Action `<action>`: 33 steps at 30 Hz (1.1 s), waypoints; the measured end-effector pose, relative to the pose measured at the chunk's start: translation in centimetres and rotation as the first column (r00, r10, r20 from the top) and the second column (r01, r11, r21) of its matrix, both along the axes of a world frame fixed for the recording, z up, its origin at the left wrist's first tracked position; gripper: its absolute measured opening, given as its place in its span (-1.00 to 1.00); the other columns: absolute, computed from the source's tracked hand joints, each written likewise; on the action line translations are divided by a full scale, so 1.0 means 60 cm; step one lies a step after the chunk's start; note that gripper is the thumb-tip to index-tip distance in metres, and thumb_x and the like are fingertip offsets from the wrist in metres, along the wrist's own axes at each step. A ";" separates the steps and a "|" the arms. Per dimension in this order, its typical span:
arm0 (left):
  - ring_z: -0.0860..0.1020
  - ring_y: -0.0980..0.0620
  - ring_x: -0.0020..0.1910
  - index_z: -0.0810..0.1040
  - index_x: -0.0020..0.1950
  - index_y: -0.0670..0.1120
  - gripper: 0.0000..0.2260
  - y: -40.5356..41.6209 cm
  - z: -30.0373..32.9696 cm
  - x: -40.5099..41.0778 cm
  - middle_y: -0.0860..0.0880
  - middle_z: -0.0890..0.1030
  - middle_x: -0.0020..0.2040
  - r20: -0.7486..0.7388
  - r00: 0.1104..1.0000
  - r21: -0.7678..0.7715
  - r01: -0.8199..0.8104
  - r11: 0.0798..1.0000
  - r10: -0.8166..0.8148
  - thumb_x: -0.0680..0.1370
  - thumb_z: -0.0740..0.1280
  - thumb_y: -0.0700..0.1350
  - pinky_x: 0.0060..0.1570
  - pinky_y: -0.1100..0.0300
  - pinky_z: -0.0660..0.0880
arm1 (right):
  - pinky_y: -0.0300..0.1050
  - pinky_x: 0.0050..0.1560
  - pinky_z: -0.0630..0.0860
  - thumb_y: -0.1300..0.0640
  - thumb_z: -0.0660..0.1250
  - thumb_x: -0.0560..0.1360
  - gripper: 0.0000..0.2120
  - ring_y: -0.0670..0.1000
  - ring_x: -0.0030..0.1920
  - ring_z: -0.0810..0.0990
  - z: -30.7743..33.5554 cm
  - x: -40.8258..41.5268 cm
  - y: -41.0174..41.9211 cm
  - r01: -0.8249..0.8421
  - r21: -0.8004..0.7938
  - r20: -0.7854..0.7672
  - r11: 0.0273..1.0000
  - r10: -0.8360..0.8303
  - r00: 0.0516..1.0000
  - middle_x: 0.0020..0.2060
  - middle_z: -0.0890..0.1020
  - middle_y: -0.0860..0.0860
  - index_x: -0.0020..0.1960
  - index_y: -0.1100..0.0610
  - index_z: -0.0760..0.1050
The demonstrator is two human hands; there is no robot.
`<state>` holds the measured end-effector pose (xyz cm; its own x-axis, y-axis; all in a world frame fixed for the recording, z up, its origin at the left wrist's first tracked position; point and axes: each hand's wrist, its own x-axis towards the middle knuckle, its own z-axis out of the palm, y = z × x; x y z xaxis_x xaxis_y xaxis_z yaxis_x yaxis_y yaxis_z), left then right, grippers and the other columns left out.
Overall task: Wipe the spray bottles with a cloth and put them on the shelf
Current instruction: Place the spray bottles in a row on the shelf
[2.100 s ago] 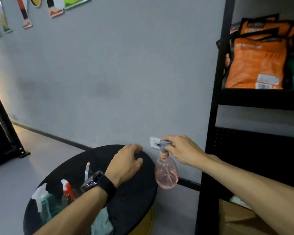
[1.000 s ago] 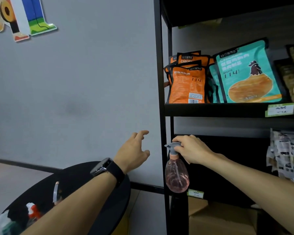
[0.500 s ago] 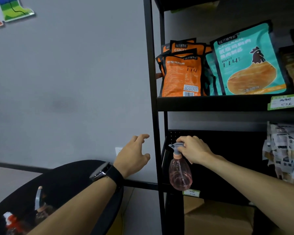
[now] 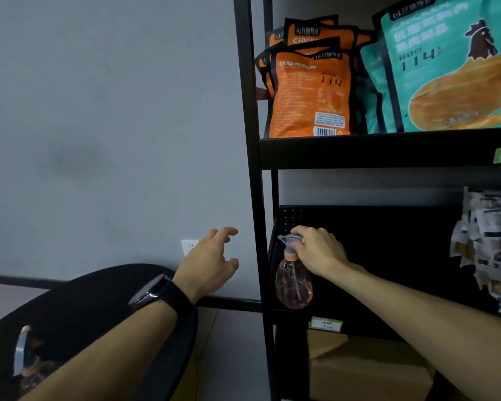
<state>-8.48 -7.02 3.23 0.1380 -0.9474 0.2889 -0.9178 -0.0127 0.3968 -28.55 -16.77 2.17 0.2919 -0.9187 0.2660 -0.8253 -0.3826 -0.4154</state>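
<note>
My right hand (image 4: pixel 320 251) grips the grey trigger head of a pink see-through spray bottle (image 4: pixel 293 282). The bottle hangs upright just inside the left post of the black shelf (image 4: pixel 388 151), over the lower shelf board. My left hand (image 4: pixel 210 263) hovers in the air left of the shelf post, fingers spread and relaxed, holding nothing; a black watch sits on its wrist. Another spray bottle (image 4: pixel 22 355) with a grey head stands on the round black table (image 4: pixel 93 308) at the lower left. No cloth is in sight.
Orange snack bags (image 4: pixel 310 94) and teal snack bags (image 4: pixel 451 68) fill the upper shelf. Pale packets (image 4: pixel 489 244) hang at the right of the lower level. A cardboard box (image 4: pixel 368 369) sits below. A grey wall with a socket (image 4: pixel 189 246) is behind the table.
My right hand has carried the pink bottle from beside the table into the lower shelf bay. My left hand has lifted off the table and hangs open. The view has turned right toward the shelf.
</note>
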 end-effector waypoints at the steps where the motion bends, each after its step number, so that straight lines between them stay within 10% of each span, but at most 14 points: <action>1: 0.55 0.03 0.10 0.30 0.49 0.03 -0.50 -0.004 -0.002 0.004 -0.02 0.43 0.37 0.003 1.000 0.002 0.002 1.000 -0.002 0.57 0.36 -0.10 0.15 0.19 0.48 | -0.05 -0.06 0.48 0.11 0.20 0.58 -0.72 0.18 0.07 0.60 -0.004 0.004 -0.003 0.003 -0.006 -0.001 1.000 -0.003 1.000 0.09 0.64 0.07 0.25 -0.04 0.52; 33: 0.55 0.02 0.05 0.39 0.43 0.01 -0.55 -0.038 -0.019 -0.008 -0.02 0.47 0.32 0.011 0.999 0.028 0.030 0.999 -0.030 0.55 0.36 -0.12 0.11 0.18 0.48 | -0.16 -0.20 0.45 0.05 0.23 0.57 -0.65 0.05 -0.11 0.57 -0.028 0.024 -0.023 -0.032 0.077 0.059 0.997 0.027 0.998 0.05 0.62 0.02 0.35 0.03 0.41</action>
<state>-8.93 -9.30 2.07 0.1064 -0.9588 0.2633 -0.9223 0.0038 0.3864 -27.11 -18.13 0.52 0.3053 -0.9284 0.2117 -0.7879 -0.3711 -0.4914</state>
